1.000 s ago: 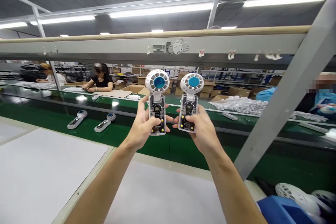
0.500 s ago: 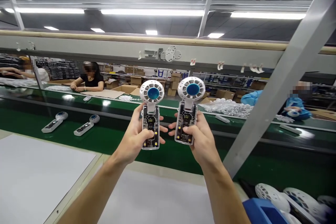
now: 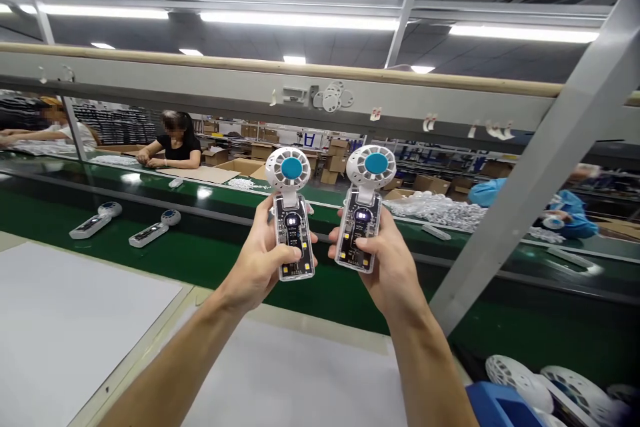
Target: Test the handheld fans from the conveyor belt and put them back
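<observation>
My left hand (image 3: 265,260) is closed around a handheld fan (image 3: 294,240), its thumb on the lower front of the handle. A second handheld fan (image 3: 358,230) is gripped in my right hand (image 3: 390,257), the thumb likewise pressed on the front. Both stand upright side by side, apart from each other, above the green belt. Each has a round white head with a blue centre and a clear-fronted handle showing a dark circuit board. The small displays on both boards glow white. Parts of the fingers are hidden behind the handles.
Two more fans (image 3: 95,220) (image 3: 155,228) lie on the green conveyor belt (image 3: 200,260). White sheets (image 3: 300,373) cover the near table. A slanted metal post (image 3: 520,193) rises at right, near a blue holder (image 3: 500,403) and white fan heads (image 3: 520,377). Co-workers (image 3: 175,147) sit across the belt.
The displays have gone from dim digits to bright white. The left fan now tilts slightly the other way. Both fans on the belt appear further left, and the view has shifted slightly.
</observation>
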Tool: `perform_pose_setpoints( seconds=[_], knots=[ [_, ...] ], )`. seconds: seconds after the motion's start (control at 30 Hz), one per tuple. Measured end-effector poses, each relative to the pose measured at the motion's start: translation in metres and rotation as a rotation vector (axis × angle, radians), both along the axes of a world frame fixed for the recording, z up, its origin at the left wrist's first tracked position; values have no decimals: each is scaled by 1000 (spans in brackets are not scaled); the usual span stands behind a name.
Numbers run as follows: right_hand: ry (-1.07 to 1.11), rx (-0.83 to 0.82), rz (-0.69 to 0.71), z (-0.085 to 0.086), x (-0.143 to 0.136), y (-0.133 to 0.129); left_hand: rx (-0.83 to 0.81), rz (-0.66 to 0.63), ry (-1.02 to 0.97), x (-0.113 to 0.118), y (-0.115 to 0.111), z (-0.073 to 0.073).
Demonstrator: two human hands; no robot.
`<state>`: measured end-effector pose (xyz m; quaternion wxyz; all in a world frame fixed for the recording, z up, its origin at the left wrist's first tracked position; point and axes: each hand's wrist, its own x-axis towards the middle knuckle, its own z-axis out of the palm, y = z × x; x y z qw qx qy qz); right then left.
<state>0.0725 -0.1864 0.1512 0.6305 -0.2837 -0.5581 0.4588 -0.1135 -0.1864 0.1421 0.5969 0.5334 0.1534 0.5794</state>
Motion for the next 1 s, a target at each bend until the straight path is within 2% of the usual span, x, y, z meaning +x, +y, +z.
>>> perform_pose_setpoints(
  seconds=[0.17, 0.43, 1.0],
  knots=[
    [-57, 17, -18, 2, 2, 0, 17, 23, -37, 2, 0, -1],
    [-28, 7, -60, 4, -1, -2, 31, 50, -4, 5, 3, -5],
    [-76, 31, -32, 3, -2, -2, 52, 33, -35, 5, 0, -5]
  ],
)
